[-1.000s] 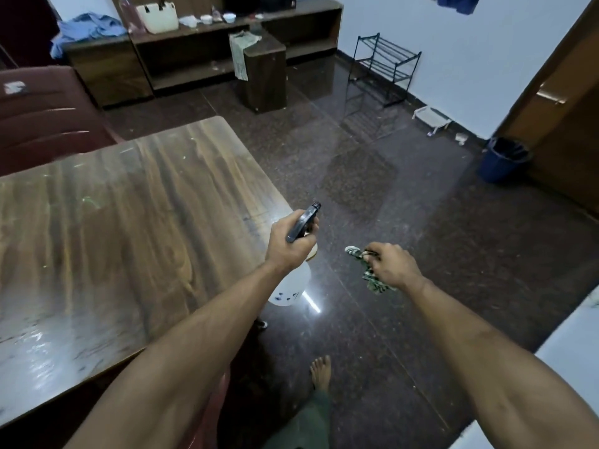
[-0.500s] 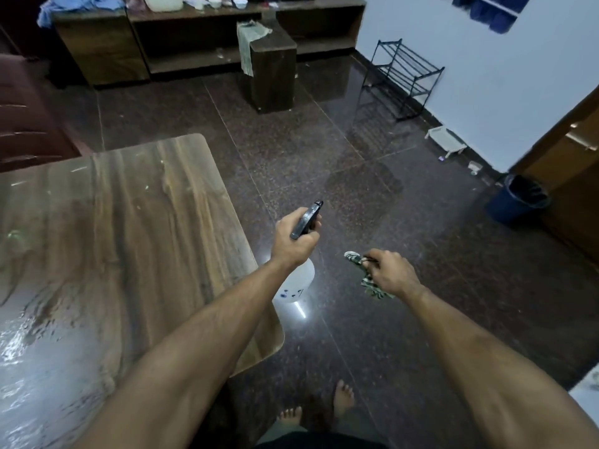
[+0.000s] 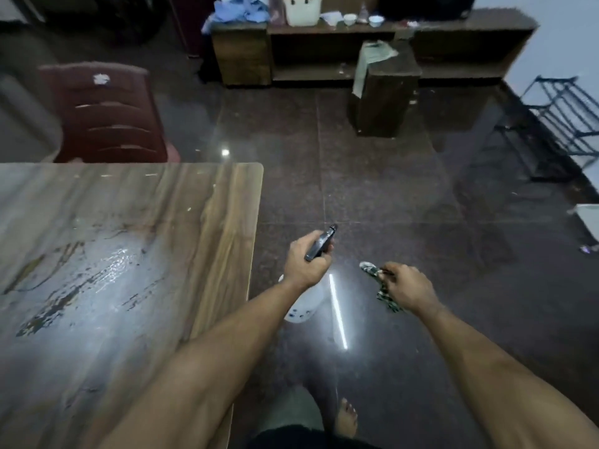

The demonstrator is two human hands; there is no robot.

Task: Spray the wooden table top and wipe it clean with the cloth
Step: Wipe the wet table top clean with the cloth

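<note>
Off to the left lies the wooden table top (image 3: 129,254), wet and glossy over its near half. Just past its right edge, over the dark floor (image 3: 405,205), the left hand (image 3: 308,264) is fisted around the dark head of a white spray bottle (image 3: 303,309), forearm stretched forward. Beside it, apart, the right hand (image 3: 406,288) is clenched on a crumpled patterned cloth (image 3: 372,273). A bare foot (image 3: 346,418) shows below.

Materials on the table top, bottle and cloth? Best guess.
Table top: wood or wood-look laminate, glossy; streaked brown grain and a wet sheen. Bottle: likely plastic, white matte body with a dark trigger head. Cloth: soft woven fabric, dark and white pattern, hanging limp from the right hand.
</note>
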